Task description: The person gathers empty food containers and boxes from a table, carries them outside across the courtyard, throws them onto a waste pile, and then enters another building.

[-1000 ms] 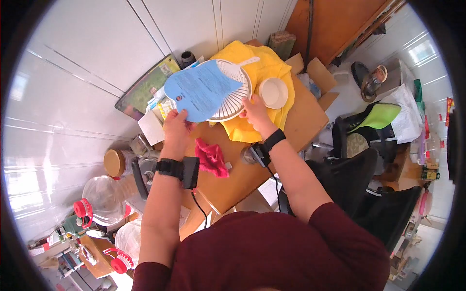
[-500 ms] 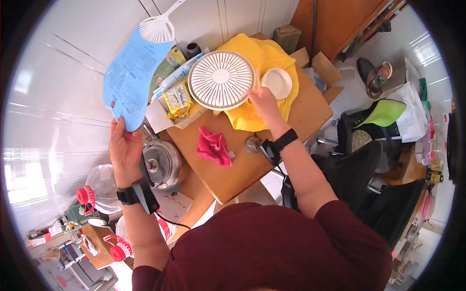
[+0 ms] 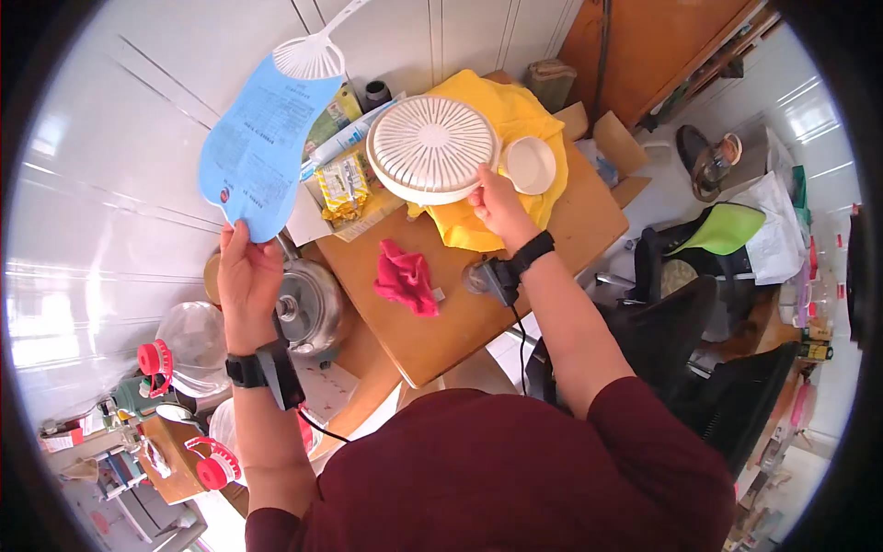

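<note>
Presently we list: left hand (image 3: pixel 251 283), pinching one blue fan (image 3: pixel 258 143); right hand (image 3: pixel 501 204), gripping one white container (image 3: pixel 432 138) by its rim.

Table (image 3: pixel 464 317): brown wooden top, one corner toward the wearer.
Yellow cloth (image 3: pixel 464 224): rumpled, over the far part, partly covered in view by a white slotted container (image 3: pixel 434 138).
Red cloth (image 3: pixel 405 279): crumpled, near the left edge, pale tag (image 3: pixel 439 294) showing.
Clear round item (image 3: pixel 475 278): right of the red cloth, apart from it, partly hidden, type unclear.
Carton (image 3: pixel 370 218): open, at far-left edge, yellow packets (image 3: pixel 343 187) inside.
</note>
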`<state>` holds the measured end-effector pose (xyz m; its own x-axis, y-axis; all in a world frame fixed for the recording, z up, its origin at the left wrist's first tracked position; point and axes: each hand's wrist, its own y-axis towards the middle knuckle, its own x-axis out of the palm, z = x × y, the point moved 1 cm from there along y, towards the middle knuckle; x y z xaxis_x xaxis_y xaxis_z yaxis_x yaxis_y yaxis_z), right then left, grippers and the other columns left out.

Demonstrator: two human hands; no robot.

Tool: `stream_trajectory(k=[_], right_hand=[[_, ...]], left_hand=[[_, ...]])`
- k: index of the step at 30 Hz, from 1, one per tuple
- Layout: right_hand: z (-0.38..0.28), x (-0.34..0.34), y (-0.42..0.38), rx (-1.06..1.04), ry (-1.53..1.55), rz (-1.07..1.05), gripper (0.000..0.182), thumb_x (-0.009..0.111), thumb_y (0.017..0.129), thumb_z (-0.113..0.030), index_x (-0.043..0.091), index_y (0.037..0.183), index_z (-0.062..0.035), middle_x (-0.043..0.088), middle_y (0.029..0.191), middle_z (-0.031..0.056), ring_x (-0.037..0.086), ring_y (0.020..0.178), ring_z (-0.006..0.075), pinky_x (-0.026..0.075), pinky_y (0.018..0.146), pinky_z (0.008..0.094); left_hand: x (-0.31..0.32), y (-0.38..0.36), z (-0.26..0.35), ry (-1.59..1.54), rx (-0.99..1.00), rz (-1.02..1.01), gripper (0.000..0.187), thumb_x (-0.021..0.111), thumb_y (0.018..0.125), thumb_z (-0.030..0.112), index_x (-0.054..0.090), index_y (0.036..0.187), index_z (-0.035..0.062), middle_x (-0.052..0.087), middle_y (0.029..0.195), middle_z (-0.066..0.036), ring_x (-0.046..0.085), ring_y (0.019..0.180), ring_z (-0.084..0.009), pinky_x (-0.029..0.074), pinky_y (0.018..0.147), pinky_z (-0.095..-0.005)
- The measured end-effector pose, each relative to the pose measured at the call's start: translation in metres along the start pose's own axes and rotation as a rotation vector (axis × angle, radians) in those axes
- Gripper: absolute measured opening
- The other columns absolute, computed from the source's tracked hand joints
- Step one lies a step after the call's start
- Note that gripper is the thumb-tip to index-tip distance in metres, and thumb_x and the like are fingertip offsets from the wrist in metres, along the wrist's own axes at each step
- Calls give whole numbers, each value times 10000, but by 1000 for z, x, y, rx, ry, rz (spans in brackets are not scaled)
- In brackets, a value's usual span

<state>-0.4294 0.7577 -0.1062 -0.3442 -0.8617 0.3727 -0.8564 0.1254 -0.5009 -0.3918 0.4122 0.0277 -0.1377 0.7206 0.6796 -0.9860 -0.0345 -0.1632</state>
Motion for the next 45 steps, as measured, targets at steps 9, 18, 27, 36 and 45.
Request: stream_trajectory(k=[9,18,27,36,45], right_hand=[[-87,-64,-55,-170,589,-207,370,433,912,-419,510,1062,-89,556,809,70,418,519,64,295,354,158],[-125,-115,-60,-378,595,-227,452,480,886,-344,456,1169,8,551,966,154,391,532,72,294,382,170],[-122,-57,-74,-339,584,-552,369,523,865,-273,446,1116,-13,475,993,122,388,549,88,304,392,182],[-105,0,-103,-297,459,-543,387,421,917,-292,418,1173,-2,498,1014,145,381,524,78,286,372,170],[-88,16,-133,-318,384,-451,396,433,926,-317,444,1181,-14,525,940,139,370,516,73,267,357,167]], left_hand=[[41,43,-48,-8,-42,-47,88,543,875,117,514,957,123,599,905,0,568,771,-107,464,548,-218],[50,44,-48,70,-96,73,104,521,881,126,503,983,127,592,934,-10,558,788,-139,428,578,-264],[-66,-87,165,228,428,29,183,564,856,125,528,1036,129,603,1013,-7,586,886,-152,459,546,-245],[-96,-139,249,1422,862,586,183,541,859,116,615,1020,72,584,705,-18,516,624,-41,417,525,-206],[-134,-38,210,2018,805,440,189,517,821,159,595,989,125,603,876,-137,583,801,-321,457,696,-401]])
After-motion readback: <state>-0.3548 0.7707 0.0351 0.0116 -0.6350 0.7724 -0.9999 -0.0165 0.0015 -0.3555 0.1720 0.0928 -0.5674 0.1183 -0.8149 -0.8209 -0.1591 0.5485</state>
